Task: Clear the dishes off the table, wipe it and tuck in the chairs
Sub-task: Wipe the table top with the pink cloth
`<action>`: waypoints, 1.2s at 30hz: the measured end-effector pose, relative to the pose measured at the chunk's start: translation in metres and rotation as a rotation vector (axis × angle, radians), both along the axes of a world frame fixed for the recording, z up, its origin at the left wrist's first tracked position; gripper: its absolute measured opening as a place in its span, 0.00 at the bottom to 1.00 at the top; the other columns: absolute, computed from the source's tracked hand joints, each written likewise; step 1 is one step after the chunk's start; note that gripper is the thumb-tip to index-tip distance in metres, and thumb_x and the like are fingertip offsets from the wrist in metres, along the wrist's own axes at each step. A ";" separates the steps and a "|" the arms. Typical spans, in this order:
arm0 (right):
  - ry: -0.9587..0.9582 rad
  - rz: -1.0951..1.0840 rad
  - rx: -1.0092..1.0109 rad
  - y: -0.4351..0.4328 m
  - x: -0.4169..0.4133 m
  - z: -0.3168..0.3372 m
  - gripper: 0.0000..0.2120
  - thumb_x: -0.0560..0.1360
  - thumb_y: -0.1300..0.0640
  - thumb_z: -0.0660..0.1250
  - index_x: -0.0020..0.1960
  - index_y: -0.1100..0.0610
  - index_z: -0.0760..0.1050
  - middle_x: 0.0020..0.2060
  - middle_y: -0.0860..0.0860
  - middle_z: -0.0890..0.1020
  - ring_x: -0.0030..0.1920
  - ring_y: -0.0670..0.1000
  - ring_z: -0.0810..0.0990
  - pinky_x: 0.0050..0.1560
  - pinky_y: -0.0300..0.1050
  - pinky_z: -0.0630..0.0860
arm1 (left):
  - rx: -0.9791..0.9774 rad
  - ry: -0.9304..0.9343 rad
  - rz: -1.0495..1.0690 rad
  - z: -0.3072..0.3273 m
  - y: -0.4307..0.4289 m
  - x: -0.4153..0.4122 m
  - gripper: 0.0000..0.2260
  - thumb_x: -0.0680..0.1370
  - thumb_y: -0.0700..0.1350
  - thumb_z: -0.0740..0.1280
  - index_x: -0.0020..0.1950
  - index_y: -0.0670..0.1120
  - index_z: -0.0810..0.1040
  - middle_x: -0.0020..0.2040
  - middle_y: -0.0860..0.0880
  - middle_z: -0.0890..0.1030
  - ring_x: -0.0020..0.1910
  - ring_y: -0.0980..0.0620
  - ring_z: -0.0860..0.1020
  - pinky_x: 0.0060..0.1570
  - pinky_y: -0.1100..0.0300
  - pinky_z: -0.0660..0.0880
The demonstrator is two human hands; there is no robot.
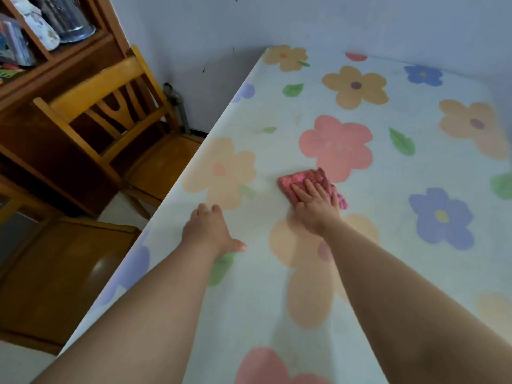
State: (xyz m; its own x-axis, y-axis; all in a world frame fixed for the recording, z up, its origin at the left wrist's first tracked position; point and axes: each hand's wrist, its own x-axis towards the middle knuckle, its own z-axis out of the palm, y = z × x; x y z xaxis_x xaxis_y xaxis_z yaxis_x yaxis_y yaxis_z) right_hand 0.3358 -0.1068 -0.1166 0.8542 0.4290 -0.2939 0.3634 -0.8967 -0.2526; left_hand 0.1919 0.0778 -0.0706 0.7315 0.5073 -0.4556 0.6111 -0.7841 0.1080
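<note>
Fingers [311, 189] of right hand [315, 209] flat and spread, pressing pink cloth [318, 176] onto table [277, 112]; left hand [209, 231] open, palm down, holding nothing.

Floral table cover fills view from 12 to 6 o'clock; no dishes on the visible part, so clearing judged done, wiping in hand. At 10 o'clock a wooden chair [110, 106] stands off the table edge, not tucked; what looks like a second seat [69, 273] at 8 o'clock is cut off. Left hand rests by the 9 o'clock edge; cloth lies just off centre toward 3 o'clock, half under the right hand. Hidden: table's right and near ends leave the view, so stray dishes cannot be ruled out; wiped area not discernible.
</note>
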 end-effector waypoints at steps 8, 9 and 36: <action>-0.030 -0.180 -0.042 -0.031 0.088 -0.003 0.27 0.78 0.50 0.48 0.76 0.39 0.50 0.78 0.45 0.46 0.77 0.50 0.43 0.75 0.58 0.37 | 0.011 0.007 -0.014 -0.001 0.016 0.078 0.50 0.61 0.66 0.76 0.74 0.43 0.59 0.75 0.42 0.59 0.74 0.44 0.60 0.66 0.50 0.67; -0.026 -0.207 -0.039 -0.028 0.099 -0.003 0.27 0.78 0.50 0.48 0.76 0.39 0.50 0.78 0.45 0.46 0.77 0.50 0.43 0.74 0.58 0.37 | 0.017 0.013 -0.027 -0.003 0.021 0.088 0.52 0.60 0.67 0.76 0.74 0.43 0.59 0.75 0.43 0.59 0.74 0.44 0.60 0.66 0.50 0.67; -0.047 0.272 0.012 0.209 0.200 -0.001 0.23 0.79 0.49 0.49 0.73 0.35 0.57 0.77 0.45 0.51 0.77 0.54 0.46 0.71 0.68 0.42 | 0.022 0.021 -0.257 -0.013 0.063 0.139 0.68 0.55 0.71 0.75 0.78 0.39 0.40 0.80 0.43 0.42 0.79 0.48 0.42 0.74 0.55 0.52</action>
State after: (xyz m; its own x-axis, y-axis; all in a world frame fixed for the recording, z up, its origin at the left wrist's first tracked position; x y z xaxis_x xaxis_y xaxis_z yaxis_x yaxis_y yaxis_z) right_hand 0.5360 0.1022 -0.1173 0.7195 0.6479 -0.2503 0.6024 -0.7615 -0.2394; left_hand 0.3311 0.1409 -0.0834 0.8278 0.3160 -0.4635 0.3937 -0.9158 0.0788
